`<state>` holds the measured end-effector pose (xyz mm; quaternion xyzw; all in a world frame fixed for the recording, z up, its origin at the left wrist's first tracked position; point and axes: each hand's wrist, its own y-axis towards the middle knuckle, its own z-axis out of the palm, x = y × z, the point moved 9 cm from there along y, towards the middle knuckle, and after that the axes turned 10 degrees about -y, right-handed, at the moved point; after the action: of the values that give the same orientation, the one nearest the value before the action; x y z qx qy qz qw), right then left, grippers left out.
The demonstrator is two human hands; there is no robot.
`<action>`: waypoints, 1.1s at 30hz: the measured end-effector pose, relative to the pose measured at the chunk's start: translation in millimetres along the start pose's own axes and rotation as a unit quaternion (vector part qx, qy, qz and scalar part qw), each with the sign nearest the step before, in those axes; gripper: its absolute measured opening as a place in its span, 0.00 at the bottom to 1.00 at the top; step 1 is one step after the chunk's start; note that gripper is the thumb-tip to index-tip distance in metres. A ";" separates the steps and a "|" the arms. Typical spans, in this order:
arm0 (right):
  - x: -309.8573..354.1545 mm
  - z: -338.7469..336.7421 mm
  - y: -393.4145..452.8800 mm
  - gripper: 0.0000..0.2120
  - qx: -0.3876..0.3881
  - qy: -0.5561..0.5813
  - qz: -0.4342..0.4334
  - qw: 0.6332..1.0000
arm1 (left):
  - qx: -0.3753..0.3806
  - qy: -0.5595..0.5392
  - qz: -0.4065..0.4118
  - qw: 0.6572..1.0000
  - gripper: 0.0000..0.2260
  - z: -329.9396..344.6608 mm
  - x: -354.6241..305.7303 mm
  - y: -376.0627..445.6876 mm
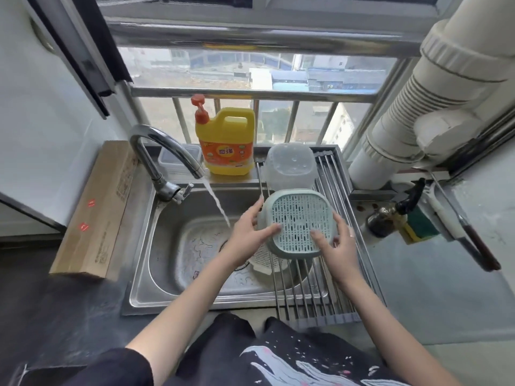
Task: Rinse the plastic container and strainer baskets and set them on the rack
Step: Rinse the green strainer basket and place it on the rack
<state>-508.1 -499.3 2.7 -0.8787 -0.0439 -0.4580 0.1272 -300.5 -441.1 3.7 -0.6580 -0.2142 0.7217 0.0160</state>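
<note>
1. At the far left, a long cardboard box (94,207) lies on the dark counter, running alongside the left edge of the steel sink (167,232).
2. The curved chrome faucet (164,160) rises from the sink's back left corner, and a stream of water (218,204) falls from its spout into the basin, landing just left of the left hand.
3. Behind the faucet on the sill sits a small clear lidded box (178,160), and beside it to the right stands a yellow detergent jug (227,143) with an orange pump.
4. The left hand (250,229) holds the left side of the green strainer basket (299,222); its fingers are spread, with one fingertip lying across the perforated bottom and the others wrapped round the rim.
5. The green strainer basket is upside down over the roll-up rack (334,274), tilted towards the camera, directly in front of the clear plastic container (289,165), which rests inverted at the rack's back end.
6. A white strainer basket (263,260) lies in the sink below, partly under the rack rods.
7. The right hand (338,243) grips the basket's right side, fingers spread, with a ring on one finger.
8. Further right, a green and yellow sponge (418,227) sits on the counter near a white ribbed duct (418,107).
</note>
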 end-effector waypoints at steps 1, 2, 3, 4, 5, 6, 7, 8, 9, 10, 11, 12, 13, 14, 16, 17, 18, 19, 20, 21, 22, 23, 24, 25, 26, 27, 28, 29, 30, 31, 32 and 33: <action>-4.1 -1.4 3.4 0.35 0.010 0.003 0.011 1.000 | -0.018 0.004 -0.004 1.000 0.39 3.5 0.2 4.8; -7.9 -3.0 6.7 0.38 0.016 0.009 0.026 0.999 | -0.038 0.009 -0.011 0.999 0.39 5.7 0.8 9.9; -13.2 -5.7 11.7 0.39 0.011 0.008 0.039 0.999 | -0.053 0.016 -0.021 0.998 0.38 7.9 2.4 15.8; -17.3 -8.4 18.5 0.38 0.002 0.001 0.044 0.999 | -0.059 0.024 -0.026 0.998 0.35 11.6 3.0 21.5; -16.4 -10.3 26.3 0.36 -0.002 -0.006 0.040 0.999 | -0.057 0.038 -0.026 0.997 0.33 16.0 2.8 27.8; -16.0 -10.4 34.5 0.34 0.006 -0.013 0.043 0.999 | -0.053 0.052 -0.024 0.997 0.31 19.8 3.1 34.1; -13.9 -8.7 42.7 0.33 0.020 -0.024 0.039 0.999 | -0.048 0.063 -0.022 0.997 0.31 23.6 2.0 38.9; -12.6 -6.2 50.6 0.31 0.037 -0.035 0.041 0.998 | -0.045 0.068 -0.026 0.996 0.30 26.2 3.0 44.1; -10.8 -3.1 57.4 0.28 0.056 -0.042 0.042 0.997 | -0.042 0.069 -0.031 0.996 0.30 28.5 4.7 48.8; -8.9 -0.3 64.0 0.26 0.070 -0.043 0.039 0.996 | -0.044 0.073 -0.032 0.996 0.30 29.9 5.1 53.2; -5.1 0.4 69.4 0.25 0.072 -0.038 0.030 0.996 | -0.052 0.079 -0.024 0.995 0.30 30.2 4.0 57.7; -1.6 -1.4 73.9 0.25 0.060 -0.028 0.019 0.998 | -0.062 0.083 -0.005 0.995 0.30 30.5 0.6 60.4; 2.7 -4.2 77.0 0.27 0.040 -0.018 0.003 0.999 | -0.070 0.081 0.015 0.994 0.30 31.2 -2.9 62.4; 6.0 -7.2 79.5 0.29 0.019 -0.013 -0.017 1.000 | -0.075 0.077 0.030 0.994 0.31 32.2 -5.4 63.2; 8.8 -9.8 81.6 0.32 -0.004 -0.001 -0.050 0.999 | -0.084 0.065 0.039 0.994 0.32 31.9 -2.8 64.1; 8.6 -9.5 82.4 0.33 -0.006 0.010 -0.065 0.998 | -0.083 0.055 0.043 0.994 0.33 31.6 1.0 64.2; 9.2 -9.3 83.0 0.34 -0.003 0.018 -0.078 0.997 | -0.080 0.043 0.048 0.995 0.34 31.3 4.4 64.2; 9.2 -8.5 83.5 0.35 0.000 0.021 -0.091 0.996 | -0.074 0.036 0.053 0.995 0.35 31.6 6.7 64.1; 9.8 -8.3 84.0 0.38 0.001 0.020 -0.098 0.995 | -0.067 0.044 0.059 0.995 0.37 32.8 6.9 64.1; 9.0 -8.2 84.8 0.40 -0.001 0.020 -0.099 0.995 | -0.063 0.065 0.069 0.993 0.38 34.3 5.4 63.9; 9.6 -10.2 84.5 0.42 -0.010 0.014 -0.101 0.995 | -0.060 0.096 0.088 0.990 0.39 36.5 2.3 63.1; 10.9 -13.5 83.7 0.42 -0.026 0.005 -0.113 0.993 | -0.061 0.128 0.114 0.983 0.40 39.3 -1.6 61.4; 15.4 -17.5 81.2 0.42 -0.045 -0.007 -0.136 0.990 | -0.070 0.155 0.142 0.975 0.40 40.8 -5.6 58.7; 20.2 -21.1 78.0 0.43 -0.061 -0.018 -0.168 0.984 | -0.088 0.173 0.171 0.966 0.40 40.6 -11.4 54.4; 24.6 -24.8 74.3 0.45 -0.076 -0.029 -0.200 0.976 | -0.112 0.187 0.203 0.955 0.40 39.5 -20.1 48.0; 27.1 -28.7 71.4 0.47 -0.092 -0.039 -0.229 0.968 | -0.136 0.200 0.250 0.938 0.40 38.6 -30.9 39.4; 28.2 -33.3 69.7 0.49 -0.107 -0.041 -0.246 0.962 | -0.154 0.218 0.307 0.914 0.39 39.0 -41.5 30.0; 28.1 -37.6 69.2 0.50 -0.113 -0.028 -0.242 0.963 | -0.156 0.238 0.361 0.888 0.38 42.3 -49.3 22.5; 27.5 -41.2 69.9 0.51 -0.111 -0.002 -0.214 0.971 | -0.145 0.262 0.403 0.865 0.37 47.4 -53.3 18.6; 26.3 -43.2 70.8 0.53 -0.103 0.025 -0.177 0.978 | -0.128 0.281 0.427 0.850 0.37 52.7 -53.8 17.9; 27.0 -44.5 70.6 0.55 -0.098 0.039 -0.153 0.983 | -0.114 0.290 0.435 0.845 0.38 57.1 -54.1 18.9; 29.1 -44.9 68.8 0.56 -0.093 0.042 -0.148 0.984 | -0.107 0.295 0.436 0.843 0.40 60.0 -54.4 20.2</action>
<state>-513.7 -578.6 38.4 -0.8505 -0.1250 -0.5104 -0.0229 -345.4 -493.3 50.9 -0.8630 0.0339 0.3987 -0.3085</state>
